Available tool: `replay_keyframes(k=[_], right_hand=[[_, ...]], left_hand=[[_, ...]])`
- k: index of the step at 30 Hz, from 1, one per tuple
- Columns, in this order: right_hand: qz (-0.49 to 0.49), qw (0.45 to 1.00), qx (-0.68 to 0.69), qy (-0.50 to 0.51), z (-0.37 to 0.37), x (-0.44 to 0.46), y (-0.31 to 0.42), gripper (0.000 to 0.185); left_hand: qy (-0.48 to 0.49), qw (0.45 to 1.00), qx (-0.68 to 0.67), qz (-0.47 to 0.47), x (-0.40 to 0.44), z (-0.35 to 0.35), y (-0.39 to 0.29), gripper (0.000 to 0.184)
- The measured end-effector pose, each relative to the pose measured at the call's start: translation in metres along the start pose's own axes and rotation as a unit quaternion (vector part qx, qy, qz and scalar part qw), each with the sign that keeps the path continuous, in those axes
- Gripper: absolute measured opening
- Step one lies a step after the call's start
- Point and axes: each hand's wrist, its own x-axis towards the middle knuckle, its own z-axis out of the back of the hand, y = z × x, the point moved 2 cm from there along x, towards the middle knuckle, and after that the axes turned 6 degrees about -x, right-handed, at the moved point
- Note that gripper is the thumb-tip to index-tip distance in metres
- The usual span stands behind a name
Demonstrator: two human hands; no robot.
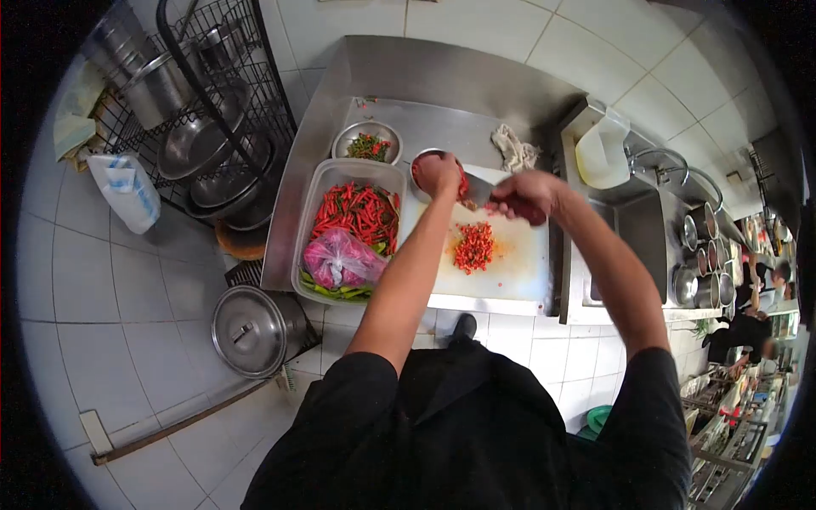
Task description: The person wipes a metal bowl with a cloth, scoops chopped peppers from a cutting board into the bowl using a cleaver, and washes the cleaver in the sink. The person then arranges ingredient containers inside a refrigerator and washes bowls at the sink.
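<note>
The board (pixel 527 276) lies on the steel counter (pixel 408 112) in front of the person, with a loose heap of chopped chillies (pixel 473 247) on its middle. At the board's far left part is a metal bowl (pixel 416 163) that holds red pieces. The left hand (pixel 438 172) is at this bowl, over part of it, its fingers curled and pointing away from the body; whether they grip the rim or reach inside cannot be told. The right hand (pixel 520 197) is closed around the handle of a knife (pixel 478 192), above the far right part of the board, with the blade pointing left towards the bowl. Both arms reach forward from the body; the left is nearly straight, while the right slants inward.

Just left of the board stands a clear tub (pixel 311 189). It holds whole red chillies (pixel 344 212), a pink bag (pixel 334 259) tied at the top and, at its near end, green pods (pixel 338 293). Beyond the tub, left of the board's far end, a second bowl (pixel 341 136) holds small green and red bits (pixel 367 147). A cloth (pixel 512 151) lies beyond the board. Farther right are a sink (pixel 642 242) and a pale container (pixel 600 155). A lidded pot (pixel 245 333) stands on the floor, well left of the board.
</note>
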Motion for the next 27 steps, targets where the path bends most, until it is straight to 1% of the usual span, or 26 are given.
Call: replay_keyframes(k=[2,3,4,5,6,8,9,10,11,12,13,14,16,17,18,19,20,21,22,23,24,25,26,27], right_hand=[[-0.082,0.994,-0.007,0.071,0.007,0.007,0.028,0.018],[-0.094,0.992,-0.031,0.076,0.01,0.01,0.039,0.018],[-0.106,0.989,-0.056,0.081,0.009,0.01,0.048,0.017],[-0.112,0.989,-0.088,0.049,0.011,0.009,0.057,0.018],[-0.119,0.986,-0.117,0.017,0.007,0.003,0.062,0.02],[-0.115,0.983,-0.144,0.017,0.006,-0.006,0.066,0.021],[-0.108,0.984,-0.141,0.024,0.01,-0.008,0.066,0.02],[-0.1,0.985,-0.137,0.031,0.014,-0.011,0.064,0.019],[-0.1,0.985,-0.134,0.033,0.017,-0.014,0.06,0.019],[-0.098,0.988,-0.119,0.007,0.014,-0.024,0.058,0.017],[-0.097,0.99,-0.104,-0.019,0.012,-0.034,0.052,0.016],[-0.099,0.99,-0.101,-0.018,0.01,-0.043,0.042,0.016],[-0.002,0.989,-0.13,-0.063,0.01,-0.063,0.024,0.013],[0.017,0.988,-0.132,-0.08,0.011,-0.07,0.01,0.013],[0.037,0.985,-0.134,-0.1,0.012,-0.079,-0.004,0.012],[0.045,0.988,-0.094,-0.114,0.014,-0.084,-0.02,0.011],[0.071,0.99,-0.087,-0.088,0.028,-0.082,-0.041,0.015],[0.085,0.986,-0.078,-0.118,0.029,-0.085,-0.058,0.016],[0.101,0.981,-0.072,-0.149,0.031,-0.087,-0.075,0.018],[0.123,0.972,-0.097,-0.174,0.042,-0.083,-0.095,0.021],[0.144,0.962,-0.124,-0.197,0.055,-0.074,-0.117,0.024],[0.185,0.939,-0.134,-0.257,0.065,-0.064,-0.139,0.024],[0.208,0.921,-0.181,-0.274,0.067,-0.06,-0.148,0.025],[0.214,0.885,-0.251,-0.328,0.077,-0.05,-0.163,0.027]], left_hand=[[-0.073,0.994,0.043,0.071,0.012,0.001,0.008,0.03],[-0.07,0.994,0.05,0.072,0.01,0.01,0.004,0.03],[0.006,0.996,0.009,0.093,0.009,0.019,-0.007,0.033],[0.081,0.99,-0.032,0.114,0.007,0.024,-0.014,0.036],[0.086,0.989,-0.025,0.117,0.016,0.018,-0.001,0.036],[0.106,0.987,-0.079,0.096,0.042,-0.005,0.029,0.04],[0.126,0.965,-0.17,0.157,0.033,0.002,0.018,0.04],[0.127,0.965,-0.165,0.16,0.042,-0.004,0.033,0.04],[0.159,0.959,-0.185,0.145,0.056,-0.011,0.045,0.04],[0.192,0.951,-0.206,0.13,0.066,-0.017,0.056,0.04],[0.182,0.97,-0.144,0.079,0.06,-0.007,0.045,0.039],[0.183,0.97,-0.141,0.081,0.05,-0.001,0.037,0.039],[0.091,0.995,0.018,0.048,0.024,0.023,0.01,0.036],[0.092,0.994,0.021,0.049,0.013,0.032,0.005,0.036],[0.102,0.994,0.044,-0.01,0.003,0.04,-0.001,0.034],[0.111,0.989,0.067,-0.071,-0.005,0.043,-0.004,0.032],[0.087,0.991,-0.015,-0.096,-0.022,0.048,0.0,0.03],[0.06,0.986,-0.099,-0.12,-0.041,0.053,0.004,0.028],[0.056,0.986,-0.107,-0.118,-0.06,0.056,0.009,0.026],[0.05,0.986,-0.111,-0.112,-0.08,0.06,0.022,0.024],[0.057,0.988,-0.075,-0.122,-0.094,0.061,0.043,0.023],[0.061,0.988,-0.041,-0.135,-0.099,0.056,0.064,0.023],[0.053,0.989,-0.037,-0.131,-0.103,0.053,0.082,0.023],[0.014,0.981,0.014,-0.195,-0.106,0.05,0.096,0.025]])
